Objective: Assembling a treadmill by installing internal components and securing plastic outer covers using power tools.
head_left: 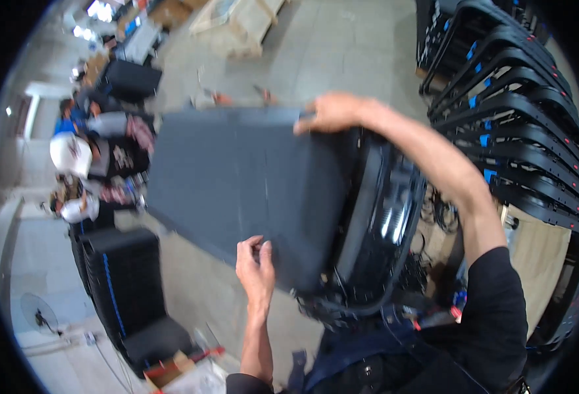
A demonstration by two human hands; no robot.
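Observation:
A large, flat dark grey panel (210, 174) lies in front of me, slightly blurred, beside a black frame with glossy parts (385, 217) on its right. My right hand (332, 113) reaches across to the panel's far edge, its fingers closed over that edge. Close to the near edge, my left hand (256, 269) has its fingers curled toward the thumb. Whatever is between those fingers, if anything, is too small or hidden to make out.
Several curved black frames (513, 105) with blue tags are stacked at the right. At the left stand black seats (128, 289) with blue stitching, a fan (40, 318) and several people, one in a white cap (71, 154). A wooden crate (237, 26) sits far off.

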